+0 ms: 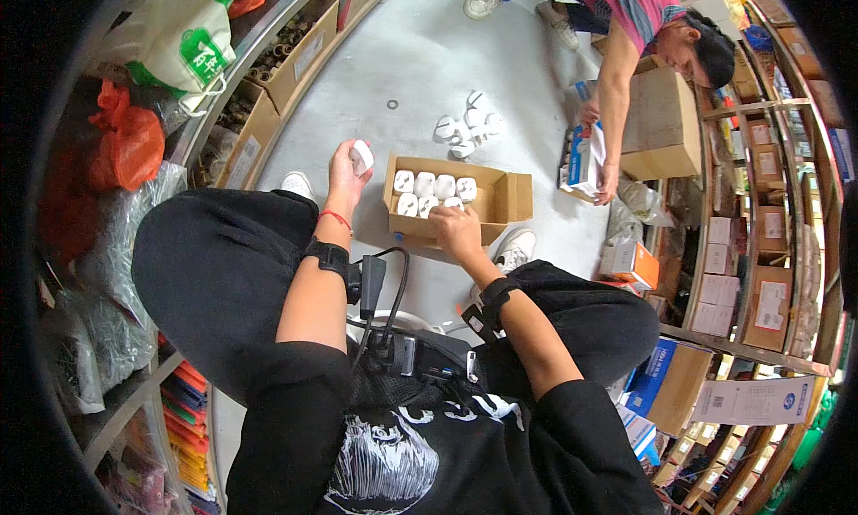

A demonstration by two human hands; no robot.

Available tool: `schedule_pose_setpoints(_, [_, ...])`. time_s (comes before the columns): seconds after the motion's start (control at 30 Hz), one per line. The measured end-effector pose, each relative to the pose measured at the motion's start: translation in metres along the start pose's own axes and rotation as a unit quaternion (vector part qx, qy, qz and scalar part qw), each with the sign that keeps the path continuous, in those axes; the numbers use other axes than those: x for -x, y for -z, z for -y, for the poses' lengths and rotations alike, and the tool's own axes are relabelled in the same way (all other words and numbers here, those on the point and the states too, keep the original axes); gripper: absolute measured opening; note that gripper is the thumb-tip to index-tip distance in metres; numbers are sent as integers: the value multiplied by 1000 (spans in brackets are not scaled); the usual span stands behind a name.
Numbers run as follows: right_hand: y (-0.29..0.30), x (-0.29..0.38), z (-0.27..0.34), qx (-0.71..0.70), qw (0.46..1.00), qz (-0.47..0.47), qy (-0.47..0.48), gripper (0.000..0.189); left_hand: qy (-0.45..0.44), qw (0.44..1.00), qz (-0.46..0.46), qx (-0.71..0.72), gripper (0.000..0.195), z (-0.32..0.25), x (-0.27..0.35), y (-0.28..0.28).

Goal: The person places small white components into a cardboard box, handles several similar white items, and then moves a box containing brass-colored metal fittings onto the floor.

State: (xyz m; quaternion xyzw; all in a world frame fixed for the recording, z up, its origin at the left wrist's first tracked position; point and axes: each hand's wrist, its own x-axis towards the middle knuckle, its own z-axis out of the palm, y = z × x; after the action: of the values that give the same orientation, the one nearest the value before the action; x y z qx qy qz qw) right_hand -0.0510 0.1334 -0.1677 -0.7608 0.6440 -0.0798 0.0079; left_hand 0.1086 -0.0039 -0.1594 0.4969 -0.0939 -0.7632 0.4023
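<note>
My left hand (346,173) is raised to the left of an open cardboard box (494,203), its fingers closed around a rounded white plastic piece (362,157). Inside the box, white plastic fittings (425,184) with dark slots or marks on some faces stand in two rows toward the left. Over the front wall reaches my right hand (459,232), fingers curled at the right end of the front row. Its fingertips are close to a white fitting there; whether they grip it is hidden. Beyond the box, several loose white pieces (462,131) lie on the grey floor.
At right, another person (623,66) bends over a blue-and-white carton (584,156), beside a large cardboard box (660,123). Shelving with small boxes (771,226) lines the right side. Bins (295,55) and bags (134,139) line the left. A dark ring (393,104) lies on the floor.
</note>
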Motion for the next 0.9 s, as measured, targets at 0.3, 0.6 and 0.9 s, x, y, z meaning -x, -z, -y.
schedule_pose_setpoints(0.3, [-46,6,14,-141,987,56,-47,12,77,978,179,-79,19,2,0,-28])
schedule_pose_setpoints(0.6, [-22,-16,7,-525,808,-24,-267,53,206,863,196,-418,27,45,-4,-28])
schedule_pose_setpoints(0.9, [-43,-1,-21,-527,746,-45,-404,34,245,858,248,-379,34,42,-3,-29])
